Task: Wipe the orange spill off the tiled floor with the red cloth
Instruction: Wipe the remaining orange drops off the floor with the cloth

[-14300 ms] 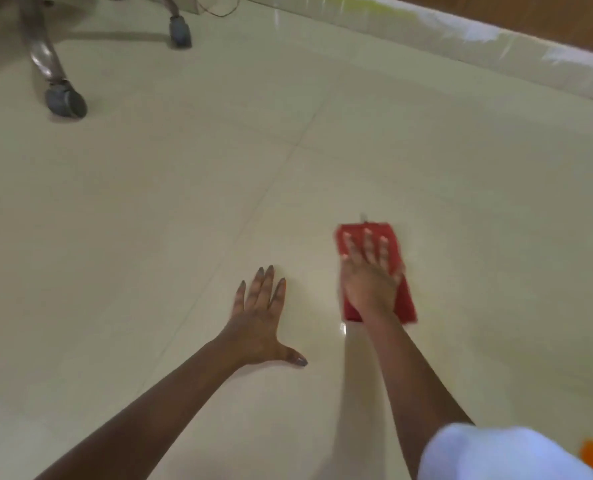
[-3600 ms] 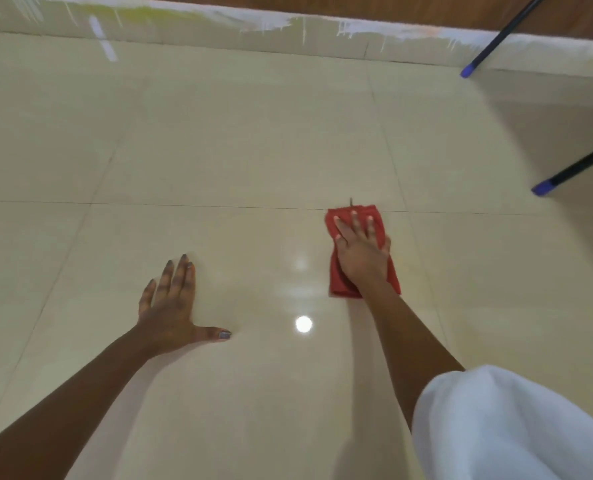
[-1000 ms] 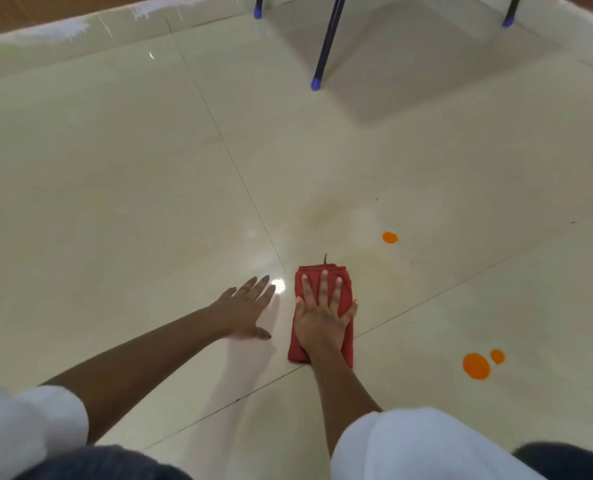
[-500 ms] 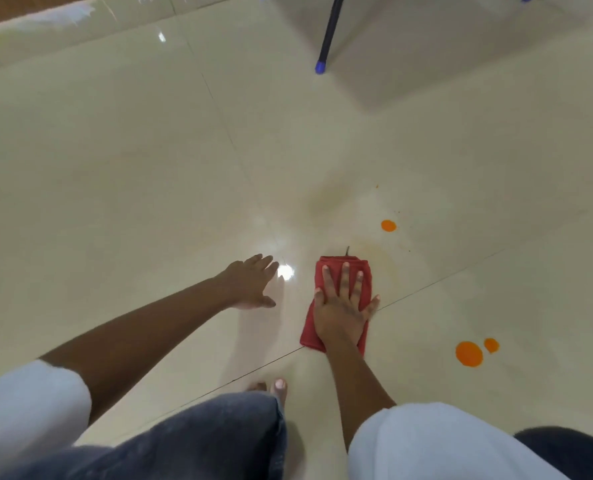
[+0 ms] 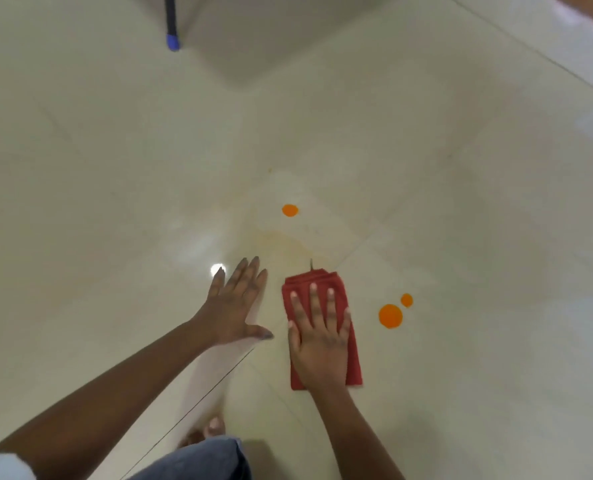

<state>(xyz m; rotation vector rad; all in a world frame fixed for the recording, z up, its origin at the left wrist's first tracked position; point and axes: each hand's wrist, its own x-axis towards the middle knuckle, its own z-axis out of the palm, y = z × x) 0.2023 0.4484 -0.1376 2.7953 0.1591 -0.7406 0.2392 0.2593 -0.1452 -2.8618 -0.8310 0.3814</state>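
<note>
A folded red cloth (image 5: 336,289) lies flat on the cream tiled floor (image 5: 115,188). My right hand (image 5: 319,337) presses down on it with straight, spread fingers. Just left of the cloth, my left hand (image 5: 236,306) rests flat on the tile, fingers straight. One large orange spot (image 5: 390,315) and a small one (image 5: 406,300) sit right of the cloth. Another orange spot (image 5: 290,210) lies farther ahead. A faint yellowish smear (image 5: 281,240) stains the tile between that spot and the cloth.
A dark furniture leg with a blue foot (image 5: 172,41) stands at the top, with a shadow beside it. My knee in blue jeans (image 5: 205,459) and a bare toe (image 5: 215,426) show at the bottom. A wall base runs along the upper right.
The view has swung right, so the orange spots now sit nearer the cloth. My left hand has come closer to the cloth and lies flatter. My right hand still presses the cloth.
</note>
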